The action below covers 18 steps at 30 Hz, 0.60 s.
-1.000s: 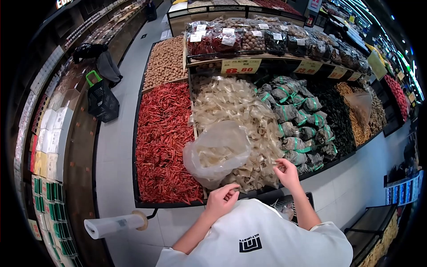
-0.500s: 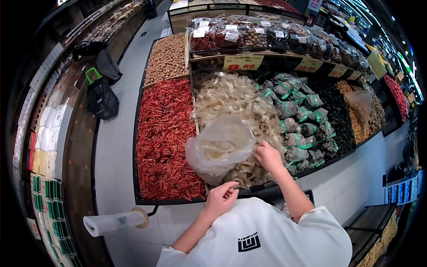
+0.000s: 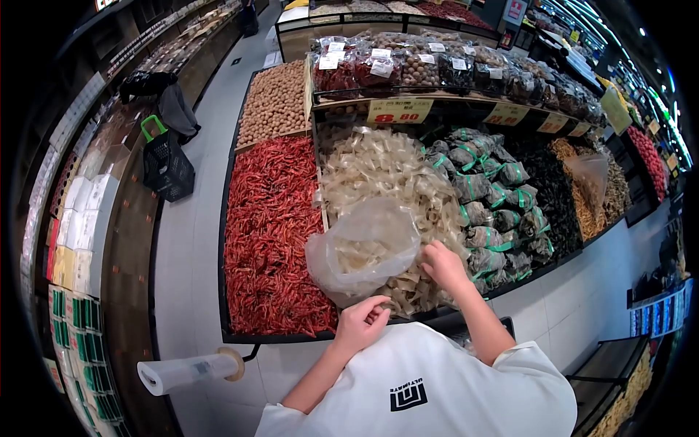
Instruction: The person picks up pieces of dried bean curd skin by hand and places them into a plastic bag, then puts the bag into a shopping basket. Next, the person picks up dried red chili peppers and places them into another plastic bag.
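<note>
My left hand (image 3: 362,323) is closed at the front edge of the bin, just below a clear plastic bag (image 3: 362,247); what its curled fingers hold is too small to make out. My right hand (image 3: 443,265) is at the right side of the bag, over pale, translucent dried strips (image 3: 378,160), with its fingers bent together on something hidden. The bag lies open on the heap, and pale strips show in or through it.
Dried red chilies (image 3: 273,240) fill the bin on the left. Dark bundles with green ties (image 3: 502,197) lie on the right. A bag roll (image 3: 186,370) sticks out at front left. A person (image 3: 171,102) bends near a basket (image 3: 167,166).
The view has shifted slightly, so the bins sit a little lower. Both hands keep nearly the same pose beside the bag.
</note>
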Tool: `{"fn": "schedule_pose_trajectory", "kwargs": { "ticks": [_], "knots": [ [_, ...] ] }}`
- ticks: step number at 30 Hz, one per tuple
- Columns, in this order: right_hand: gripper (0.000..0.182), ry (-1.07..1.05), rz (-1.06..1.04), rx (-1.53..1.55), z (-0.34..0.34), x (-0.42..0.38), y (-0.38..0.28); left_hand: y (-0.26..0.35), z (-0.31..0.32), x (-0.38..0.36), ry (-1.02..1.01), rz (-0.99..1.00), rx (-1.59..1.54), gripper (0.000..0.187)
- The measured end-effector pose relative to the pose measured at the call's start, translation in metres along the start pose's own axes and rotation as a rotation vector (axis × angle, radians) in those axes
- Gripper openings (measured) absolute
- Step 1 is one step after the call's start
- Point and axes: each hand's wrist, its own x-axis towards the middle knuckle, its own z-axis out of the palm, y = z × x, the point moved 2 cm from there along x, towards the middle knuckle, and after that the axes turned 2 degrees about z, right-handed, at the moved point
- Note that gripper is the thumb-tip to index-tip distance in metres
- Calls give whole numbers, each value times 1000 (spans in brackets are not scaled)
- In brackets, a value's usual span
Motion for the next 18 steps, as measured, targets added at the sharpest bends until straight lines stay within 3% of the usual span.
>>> {"fn": "schedule_pose_trajectory", "kwargs": {
  "ticks": [6, 9, 13, 15, 18],
  "knots": [
    [23, 135, 77, 179, -24, 6, 4, 0, -4, 11, -60, 13, 47, 29],
    [19, 351, 203, 456, -58, 13, -4, 3, -8, 17, -90, 17, 51, 33],
    [19, 482, 155, 671, -91, 30, -36, 0, -8, 24, -59, 33, 64, 32],
    [22, 502, -38, 888, -103, 37, -73, -2, -6, 26, -61, 27, 53, 33],
    [37, 411, -316, 583, -120, 42, -121, 1, -2, 32, -122, 23, 24, 35]
  ]
}}
